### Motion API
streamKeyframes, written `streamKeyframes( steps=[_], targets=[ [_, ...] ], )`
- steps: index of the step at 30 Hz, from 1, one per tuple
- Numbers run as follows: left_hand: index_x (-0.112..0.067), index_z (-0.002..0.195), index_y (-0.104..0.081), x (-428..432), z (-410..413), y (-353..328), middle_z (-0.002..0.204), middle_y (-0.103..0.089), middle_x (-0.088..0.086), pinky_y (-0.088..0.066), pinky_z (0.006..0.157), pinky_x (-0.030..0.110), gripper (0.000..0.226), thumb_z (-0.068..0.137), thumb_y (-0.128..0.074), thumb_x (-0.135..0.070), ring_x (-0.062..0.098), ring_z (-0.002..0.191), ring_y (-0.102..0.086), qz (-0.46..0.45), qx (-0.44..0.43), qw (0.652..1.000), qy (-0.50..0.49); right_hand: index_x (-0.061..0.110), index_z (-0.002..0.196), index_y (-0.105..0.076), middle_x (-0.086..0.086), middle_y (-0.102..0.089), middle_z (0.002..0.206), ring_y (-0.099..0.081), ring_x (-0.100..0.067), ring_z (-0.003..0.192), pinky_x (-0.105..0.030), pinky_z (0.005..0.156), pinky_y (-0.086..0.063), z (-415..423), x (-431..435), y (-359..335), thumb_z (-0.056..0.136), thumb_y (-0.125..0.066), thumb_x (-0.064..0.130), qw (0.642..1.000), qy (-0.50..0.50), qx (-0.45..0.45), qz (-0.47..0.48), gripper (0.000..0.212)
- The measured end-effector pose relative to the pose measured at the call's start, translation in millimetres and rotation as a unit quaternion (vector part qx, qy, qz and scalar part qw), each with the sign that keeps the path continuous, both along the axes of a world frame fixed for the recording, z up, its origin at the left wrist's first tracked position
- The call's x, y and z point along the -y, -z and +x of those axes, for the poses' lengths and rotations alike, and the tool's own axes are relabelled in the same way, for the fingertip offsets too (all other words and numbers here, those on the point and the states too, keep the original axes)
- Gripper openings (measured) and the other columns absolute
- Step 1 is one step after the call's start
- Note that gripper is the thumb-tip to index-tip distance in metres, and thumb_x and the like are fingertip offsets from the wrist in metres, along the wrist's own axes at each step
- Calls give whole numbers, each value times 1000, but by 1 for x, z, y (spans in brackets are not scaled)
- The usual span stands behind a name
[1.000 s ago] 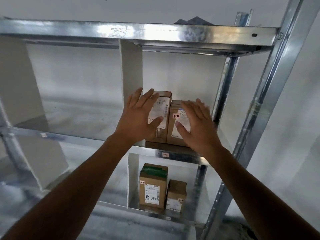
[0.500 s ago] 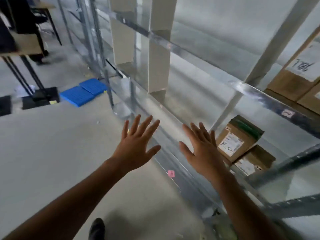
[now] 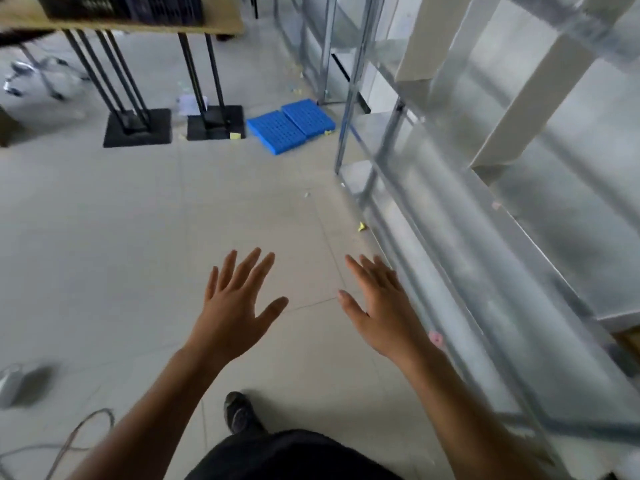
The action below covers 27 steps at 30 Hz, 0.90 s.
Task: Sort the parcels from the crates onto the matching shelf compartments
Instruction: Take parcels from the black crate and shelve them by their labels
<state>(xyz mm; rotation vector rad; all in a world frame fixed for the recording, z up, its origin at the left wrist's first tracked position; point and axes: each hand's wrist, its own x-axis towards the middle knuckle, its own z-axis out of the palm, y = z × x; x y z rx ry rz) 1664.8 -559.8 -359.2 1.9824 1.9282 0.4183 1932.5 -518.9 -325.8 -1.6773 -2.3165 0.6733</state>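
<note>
Pale grey tiles cover the floor (image 3: 138,237), scattered with small yellow paper scraps, and a grey cable (image 3: 74,433) loops across the lower left corner. A wooden tabletop (image 3: 221,24) at the upper left stands on thin black legs (image 3: 121,84) set in flat black base plates, with two blue perforated plastic panels (image 3: 291,124) lying on the tiles just beside the right base. Galvanised metal shelving (image 3: 485,237) with white upright dividers (image 3: 530,98) runs along the right side, catching soft, even light.
</note>
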Motion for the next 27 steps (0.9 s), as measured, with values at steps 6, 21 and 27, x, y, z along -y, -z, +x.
streamKeyframes(
  steps=[6,21,27],
  targets=[
    [-39,161,-21,-24,-112,6,171,-8,-9,4,126,49,74,96,-39,-68,23,158,9,-10,29,996,-87,32,165,-23,-2,-23,172,1,-20,161,-47,130,-8,-142,-47,15,106,-43,53,997,-61,37,-25,66],
    [-39,161,-11,-91,-298,34,172,6,-10,8,125,55,78,94,-24,-76,24,157,17,-39,-33,973,-227,35,165,-19,0,-2,175,17,-18,159,-47,131,-1,-367,-181,57,104,-36,61,981,-176,54,-58,68],
    [-41,162,-4,-168,-382,24,170,12,-12,20,121,50,78,94,-20,-77,21,154,27,-88,-80,952,-283,33,166,-17,-4,-1,175,12,-23,161,-47,131,1,-471,-289,68,105,-32,60,967,-240,49,-67,69]
  ],
)
